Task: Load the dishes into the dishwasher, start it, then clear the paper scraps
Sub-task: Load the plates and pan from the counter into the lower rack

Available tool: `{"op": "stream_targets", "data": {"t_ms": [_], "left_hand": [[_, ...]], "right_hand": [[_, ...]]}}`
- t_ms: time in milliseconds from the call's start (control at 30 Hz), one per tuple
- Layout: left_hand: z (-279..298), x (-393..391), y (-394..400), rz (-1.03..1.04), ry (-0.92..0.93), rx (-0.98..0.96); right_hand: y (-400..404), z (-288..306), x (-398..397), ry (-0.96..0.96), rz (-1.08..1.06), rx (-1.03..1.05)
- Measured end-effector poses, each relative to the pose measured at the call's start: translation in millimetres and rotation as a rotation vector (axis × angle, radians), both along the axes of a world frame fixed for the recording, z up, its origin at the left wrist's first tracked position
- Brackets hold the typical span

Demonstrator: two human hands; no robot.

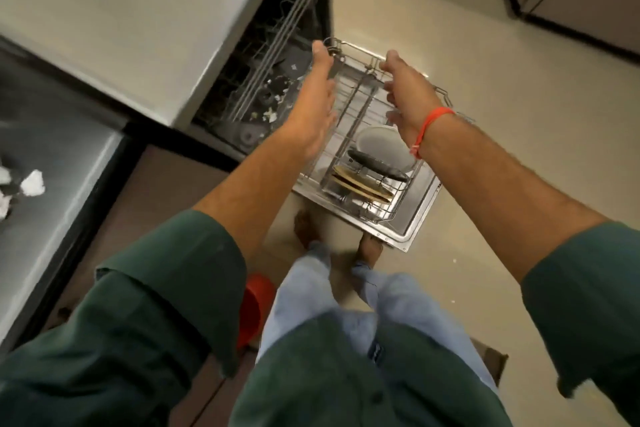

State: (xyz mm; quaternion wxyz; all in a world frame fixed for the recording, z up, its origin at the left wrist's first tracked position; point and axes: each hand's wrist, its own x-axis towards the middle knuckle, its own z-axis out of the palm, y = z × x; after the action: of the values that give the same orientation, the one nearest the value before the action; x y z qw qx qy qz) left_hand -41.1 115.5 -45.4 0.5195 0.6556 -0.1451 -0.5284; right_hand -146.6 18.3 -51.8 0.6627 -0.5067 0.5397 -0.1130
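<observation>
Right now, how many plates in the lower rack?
3 visible: a white plate farthest back, a dark plate in front of it, a tan plate nearest the person. The right arm may hide more.

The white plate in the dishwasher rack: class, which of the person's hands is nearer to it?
Right. The right hand hovers just above the white plate; the left hand lies further off, by the rack's left edge.
</observation>
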Motion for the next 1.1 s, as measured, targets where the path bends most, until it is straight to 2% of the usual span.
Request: {"op": "stream_targets", "data": {"t_ms": [233, 400, 733, 900, 1067, 1100], "left_hand": [[92.1, 26.2, 84.9, 0.307, -0.024, -0.125], [132.3, 56.1, 168.0, 0.572, -0.065, -0.156], [164.7, 93.3, 378.2, 0.996, -0.149, -0.203], [171.3, 102.2, 483.3, 1.140, -0.197, -0.208], [178.5, 100.9, 579.7, 1.345, -0.220, -0.238], [177.4, 98.5, 606.4, 1.440, -0.240, -0.232]], "right_hand": [[60.6, 72.7, 54.4, -0.097, 0.261, -0.019], [126.1, 113.0, 113.3, -0.163, 0.475, -0.073], [313.8, 175.9, 197.4, -0.286, 0.869, -0.059], [416.1, 183.6, 232.4, -0.325, 1.027, -0.059], [516.0, 187.1, 257.0, -0.322, 1.255, -0.060], [547.1, 188.2, 264.1, -0.317, 1.340, -0.047]]}}
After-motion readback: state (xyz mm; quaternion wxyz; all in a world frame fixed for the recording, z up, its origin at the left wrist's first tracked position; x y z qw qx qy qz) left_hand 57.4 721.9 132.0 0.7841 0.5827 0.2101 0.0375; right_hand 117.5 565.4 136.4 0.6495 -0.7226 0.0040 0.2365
